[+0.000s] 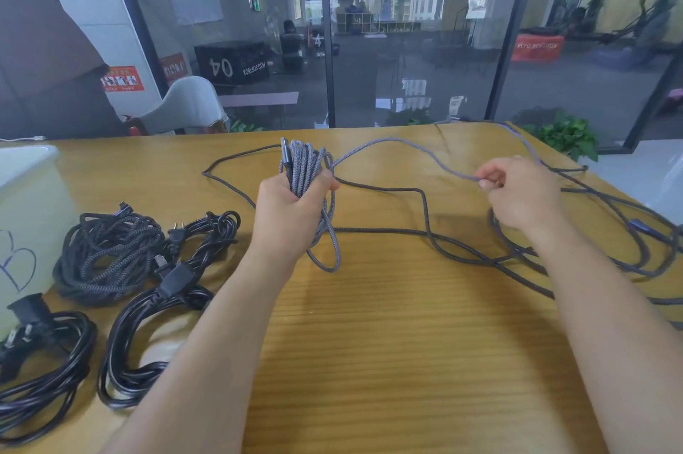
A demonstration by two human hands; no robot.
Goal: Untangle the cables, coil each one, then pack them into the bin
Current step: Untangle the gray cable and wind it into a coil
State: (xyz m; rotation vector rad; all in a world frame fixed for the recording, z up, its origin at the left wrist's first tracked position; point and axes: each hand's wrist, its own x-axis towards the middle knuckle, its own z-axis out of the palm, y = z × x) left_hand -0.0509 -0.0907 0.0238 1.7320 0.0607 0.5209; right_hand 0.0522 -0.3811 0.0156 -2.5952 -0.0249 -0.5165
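Observation:
My left hand [292, 209] grips a bundle of coiled grey braided cable [305, 163] above the middle of the wooden table [388, 361]; loops of it hang below my fist. The cable's free length arcs to the right, where my right hand [517, 191] pinches it between thumb and fingers. A dark braided cable [421, 191] lies loose and tangled across the table under and beyond my right arm. The white bin [29, 195] stands at the left edge, marked with a blue letter.
Left of my arm lie a coiled dark braided cable [107, 257] and two coiled black power cords [155, 328] [40, 372] with plugs. Beyond the table's far edge is a glass wall, with a potted plant [565, 136] at the right corner.

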